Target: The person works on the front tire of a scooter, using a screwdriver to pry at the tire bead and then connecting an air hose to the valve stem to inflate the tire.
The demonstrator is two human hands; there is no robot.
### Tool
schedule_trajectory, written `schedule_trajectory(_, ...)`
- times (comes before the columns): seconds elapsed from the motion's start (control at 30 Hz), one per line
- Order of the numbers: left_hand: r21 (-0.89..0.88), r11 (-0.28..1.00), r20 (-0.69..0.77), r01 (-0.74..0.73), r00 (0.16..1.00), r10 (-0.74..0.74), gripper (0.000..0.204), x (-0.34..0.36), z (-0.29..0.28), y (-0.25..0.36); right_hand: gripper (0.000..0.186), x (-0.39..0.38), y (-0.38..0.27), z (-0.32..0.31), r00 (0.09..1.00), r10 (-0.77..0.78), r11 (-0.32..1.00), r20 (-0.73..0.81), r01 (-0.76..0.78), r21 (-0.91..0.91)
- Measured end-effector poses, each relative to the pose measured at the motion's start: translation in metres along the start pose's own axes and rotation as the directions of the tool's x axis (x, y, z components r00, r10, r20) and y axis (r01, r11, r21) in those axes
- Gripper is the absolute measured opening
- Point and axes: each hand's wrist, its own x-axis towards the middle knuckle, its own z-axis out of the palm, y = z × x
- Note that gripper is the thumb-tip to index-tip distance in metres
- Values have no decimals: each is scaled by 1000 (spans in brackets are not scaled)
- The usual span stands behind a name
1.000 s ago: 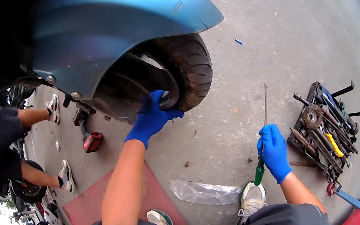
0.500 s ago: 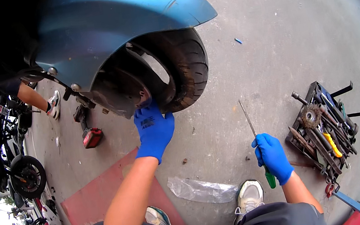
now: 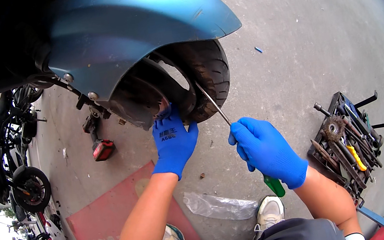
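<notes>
A motorcycle wheel [image 3: 189, 101] with a dirty black tyre [image 3: 215, 75] sits under a blue fender [image 3: 139, 22]. My left hand [image 3: 173, 139], in a blue glove, grips the wheel's near lower part beside the brake disc. Its fingertips are partly hidden there, and the thumb lies by the tyre. Closed round a screwdriver [image 3: 220, 112] is my gloved right hand [image 3: 269, 151]. The green handle end [image 3: 274, 186] sticks out below the fist. The long metal shaft points up and left, its tip at the edge between tyre and rim.
Right of me lies a tool tray [image 3: 347, 140] heaped with wrenches, a wire wheel and a yellow-handled tool. A cordless power tool [image 3: 101, 142] rests left of the wheel. Clear plastic film [image 3: 219, 205] and a red mat [image 3: 116, 207] lie near my shoes. Parked motorcycles [image 3: 29, 187] stand at far left.
My right hand has moved up and left with the screwdriver, bringing its tip to the tyre. The left hand stays at the wheel. Another person's leg at left has gone from view.
</notes>
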Motion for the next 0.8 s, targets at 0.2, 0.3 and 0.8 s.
schedule_trajectory(0.2,49,998,44,31,998,-34,64,6,-3,4,37,0,2,11,999,43,989,-26,-39,140)
schedule_trajectory(0.3,135,991,28,19,999,-23,69,2,0,-8,36,-1,-4,15,999,-8,990,-50,15,142)
schedule_trajectory(0.8,202,979,75,-11,997,-4,73,8,-3,-13,34,-9,45,12,962,-200,959,-185,153,-239)
